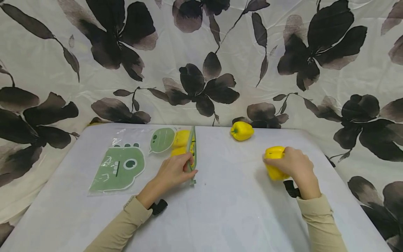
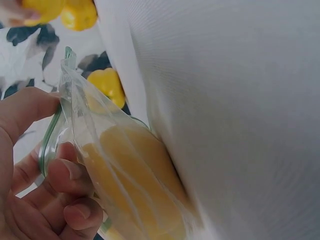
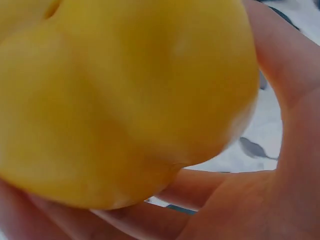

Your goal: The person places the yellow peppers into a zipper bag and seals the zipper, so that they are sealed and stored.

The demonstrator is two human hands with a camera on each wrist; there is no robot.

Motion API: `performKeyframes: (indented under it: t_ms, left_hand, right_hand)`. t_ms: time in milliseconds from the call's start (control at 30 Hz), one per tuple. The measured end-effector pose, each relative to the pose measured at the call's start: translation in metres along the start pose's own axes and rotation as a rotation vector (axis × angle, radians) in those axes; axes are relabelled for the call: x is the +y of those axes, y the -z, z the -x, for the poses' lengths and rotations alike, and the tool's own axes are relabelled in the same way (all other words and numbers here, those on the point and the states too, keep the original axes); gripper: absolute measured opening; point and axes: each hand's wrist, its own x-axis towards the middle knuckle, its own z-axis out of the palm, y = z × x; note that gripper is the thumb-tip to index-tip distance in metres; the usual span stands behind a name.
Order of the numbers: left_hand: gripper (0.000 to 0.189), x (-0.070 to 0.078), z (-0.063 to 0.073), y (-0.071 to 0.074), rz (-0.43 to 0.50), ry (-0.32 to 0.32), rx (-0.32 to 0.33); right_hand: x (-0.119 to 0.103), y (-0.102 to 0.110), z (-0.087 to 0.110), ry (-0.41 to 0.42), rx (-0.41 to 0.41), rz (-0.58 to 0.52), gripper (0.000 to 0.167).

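A clear zip bag (image 1: 116,171) with a green cartoon animal print lies on its side at the table's left. Its green zip edge (image 1: 193,140) stands up, and my left hand (image 1: 173,169) pinches it at the near part of the mouth. Yellow bell peppers (image 1: 181,138) show inside, close to the mouth. On the right, my right hand (image 1: 294,162) grips a yellow bell pepper (image 3: 125,90), thumb and fingers curled round it. Another yellow pepper (image 2: 79,15) appears right beside the held one in the left wrist view. One more yellow pepper (image 1: 242,131) rests near the back edge.
The white-covered table (image 1: 220,210) ends at the back against a hanging cloth (image 1: 245,80) with dark flowers. Small black devices sit at both wrists, the left one (image 1: 159,207) and the right one (image 1: 291,189).
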Motion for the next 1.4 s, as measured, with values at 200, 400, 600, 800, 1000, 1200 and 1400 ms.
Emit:
performKeyframes:
  t_ms: [200, 400, 600, 800, 1000, 1200, 1400]
  left_hand:
    - [0.030, 0.000, -0.001, -0.001, 0.002, 0.000, -0.008]
    - [0.031, 0.000, 0.000, 0.000, 0.010, 0.006, -0.003]
    - [0.031, 0.001, 0.000, 0.001, 0.002, 0.018, -0.002]
    - [0.031, 0.001, 0.000, 0.000, 0.004, 0.033, -0.014]
    - [0.031, 0.002, 0.000, -0.001, 0.012, 0.022, -0.011]
    - [0.031, 0.001, -0.001, 0.000, 0.005, 0.006, -0.011]
    - [0.031, 0.001, -0.001, 0.001, -0.004, 0.009, -0.017]
  right_hand:
    - [-0.027, 0.015, -0.007, 0.096, -0.019, -0.246, 0.083]
    - [-0.059, 0.011, -0.018, 0.176, 0.011, -0.519, 0.084]
    - [-0.092, -0.011, -0.035, 0.341, 0.069, -0.945, 0.065]
    - [-0.119, -0.041, -0.047, 0.404, 0.094, -1.235, 0.059]
    - [-0.129, -0.078, -0.060, 0.425, -0.053, -1.406, 0.054]
    - [-0.125, -0.114, -0.074, 0.353, -0.211, -1.338, 0.055]
    - [-0.118, -0.131, -0.078, 0.384, -0.340, -1.215, 0.060]
